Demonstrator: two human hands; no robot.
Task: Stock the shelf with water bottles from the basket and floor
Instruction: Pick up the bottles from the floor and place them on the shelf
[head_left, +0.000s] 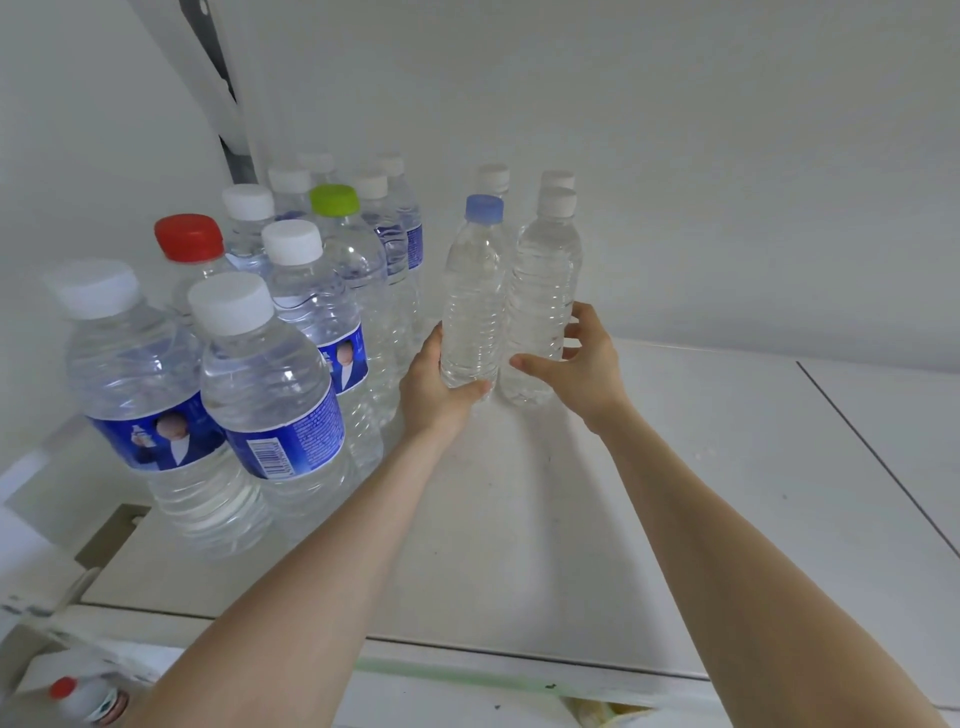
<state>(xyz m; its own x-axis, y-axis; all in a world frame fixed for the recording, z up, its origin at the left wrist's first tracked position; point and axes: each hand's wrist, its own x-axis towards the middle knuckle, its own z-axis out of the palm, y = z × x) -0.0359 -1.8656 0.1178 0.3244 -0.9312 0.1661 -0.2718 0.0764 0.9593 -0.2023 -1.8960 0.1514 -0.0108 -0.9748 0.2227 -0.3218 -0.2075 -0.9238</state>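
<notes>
My left hand (439, 382) grips the lower part of a clear label-free bottle with a blue cap (475, 291), standing upright on the white shelf (519, 519). Right beside it stands a clear bottle with a white cap (543, 291); my right hand (582, 364) curls around its lower half, thumb in front, fingers behind and slightly spread. Two more white-capped bottles (524, 179) stand behind this pair. At the left stands a cluster of several bottles (270, 332), some with blue labels, with white caps, one red cap (188, 236) and one green cap (334, 199).
The shelf's back wall (675, 182) rises close behind the bottles. A seam (872, 457) crosses the shelf board at the right. Below the shelf's front edge, at the bottom left, lies a small bottle with a red cap (85, 699).
</notes>
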